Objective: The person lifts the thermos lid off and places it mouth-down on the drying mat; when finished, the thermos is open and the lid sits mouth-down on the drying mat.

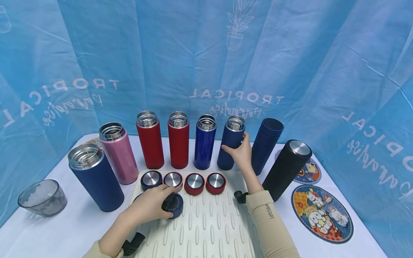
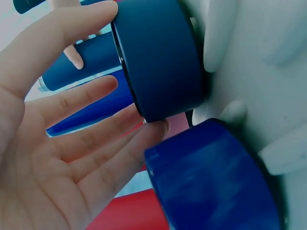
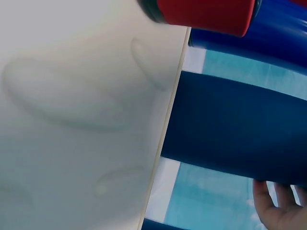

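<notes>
My left hand reaches over a pale ribbed mat and grips a dark blue bottle lid whose upper face looks black. In the left wrist view, thumb and fingertips touch opposite edges of that lid, and a brighter blue lid sits close by. My right hand holds an uncapped dark blue bottle, standing upright behind the mat, thumb across its front. Fingers touch the bottle's side in the right wrist view. Their far tips are hidden.
Uncapped bottles stand left of it: blue, red, red, pink and dark blue. Capped navy and black bottles stand right. Lids line the mat's back. A glass bowl sits left.
</notes>
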### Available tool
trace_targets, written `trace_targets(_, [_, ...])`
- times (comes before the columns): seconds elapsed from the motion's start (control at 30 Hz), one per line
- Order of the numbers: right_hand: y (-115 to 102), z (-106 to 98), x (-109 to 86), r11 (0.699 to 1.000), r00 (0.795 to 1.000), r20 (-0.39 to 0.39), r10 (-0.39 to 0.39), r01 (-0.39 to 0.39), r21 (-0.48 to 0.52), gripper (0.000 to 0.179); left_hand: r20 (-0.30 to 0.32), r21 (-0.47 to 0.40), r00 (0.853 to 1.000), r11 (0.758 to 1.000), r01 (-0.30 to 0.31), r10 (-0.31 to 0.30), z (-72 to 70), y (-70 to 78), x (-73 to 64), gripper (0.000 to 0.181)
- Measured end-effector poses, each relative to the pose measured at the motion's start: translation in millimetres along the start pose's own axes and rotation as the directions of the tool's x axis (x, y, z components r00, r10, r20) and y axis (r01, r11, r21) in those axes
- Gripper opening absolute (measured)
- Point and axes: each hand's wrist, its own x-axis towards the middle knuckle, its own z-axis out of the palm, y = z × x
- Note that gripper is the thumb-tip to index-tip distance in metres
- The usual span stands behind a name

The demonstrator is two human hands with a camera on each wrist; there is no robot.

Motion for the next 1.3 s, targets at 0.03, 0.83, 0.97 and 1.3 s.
trace_targets(0.03, [-0.4,-0.1,-0.1,1.000,1.000,0.001,0.004,-0.004,0.002,0.093,0.004,-0.010,1.000,1.000,0.005,-0.005,-0.2,-0.2,-0.1,0.062])
trace_targets(0.83, [-7.1,-7.2,-27.8,0.840,0.654,-0.538,-0.532,0.488,-0.238,0.052,0.044,-0.008,0.997,0.998,0.056,-0.056,-1.8,0.2,3.8,0.067])
trace_targets(0.97, [0.7,-12.2,-21.9,0.794,0.559,-0.565,-0.607,0.454,-0.403,0.060,0.043,-0.012,0.998,0.998,0.055,-0.054,-2.3,0.4,3.4,0.067])
trace_targets(1.3, [17.7,-21.7,-11.0,0.984,0.745,-0.647,-0.162,0.167,-0.053,0.096,0.045,-0.026,0.998,0.999,0.038,-0.037,-3.0,0.2,1.4,0.065])
